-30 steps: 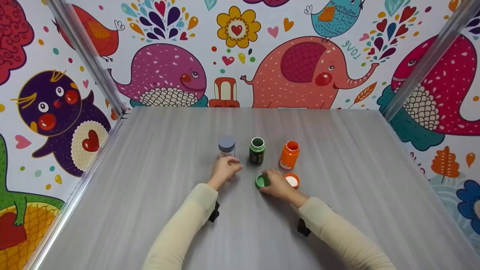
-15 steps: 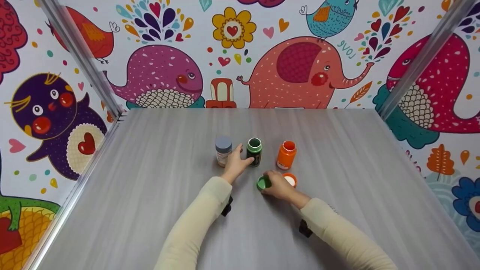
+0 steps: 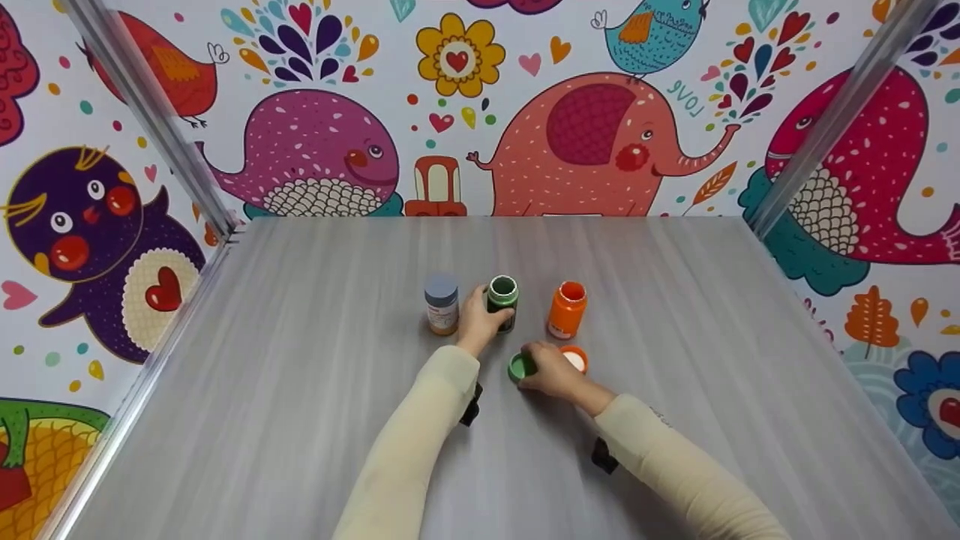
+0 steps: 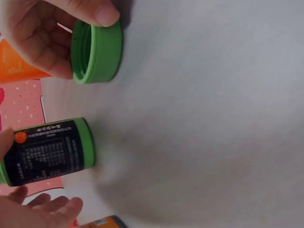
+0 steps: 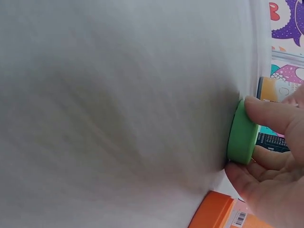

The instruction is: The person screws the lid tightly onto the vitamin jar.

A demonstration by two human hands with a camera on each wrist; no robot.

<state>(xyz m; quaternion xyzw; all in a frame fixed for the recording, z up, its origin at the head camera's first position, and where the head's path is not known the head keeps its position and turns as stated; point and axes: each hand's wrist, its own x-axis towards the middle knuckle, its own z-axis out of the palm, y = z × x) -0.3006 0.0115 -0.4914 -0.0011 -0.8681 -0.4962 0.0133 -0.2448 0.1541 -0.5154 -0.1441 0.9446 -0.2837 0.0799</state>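
Note:
An uncapped green bottle with a black label (image 3: 502,304) stands upright on the table. My left hand (image 3: 480,321) is around it, thumb across its near side. In the left wrist view the thumb overlaps the bottle (image 4: 50,151), while the other fingers (image 4: 59,213) are loosely extended along the opposite side, mostly apart from it. My right hand (image 3: 553,370) pinches a green screw lid (image 3: 520,367) between thumb and fingers. The lid (image 5: 242,134) is down at the table surface, its hollow side facing up in the head view.
An open orange bottle (image 3: 568,310) stands right of the green one, with its orange lid (image 3: 576,358) lying in front, partly behind my right hand. Left of my left hand stands a bottle with a grey-blue cap (image 3: 442,304). Printed panels (image 3: 585,135) wall the grey table (image 3: 337,300).
My left hand has moved right and forward from in front of the grey-capped bottle to the green bottle. The right hand stays at the green lid.

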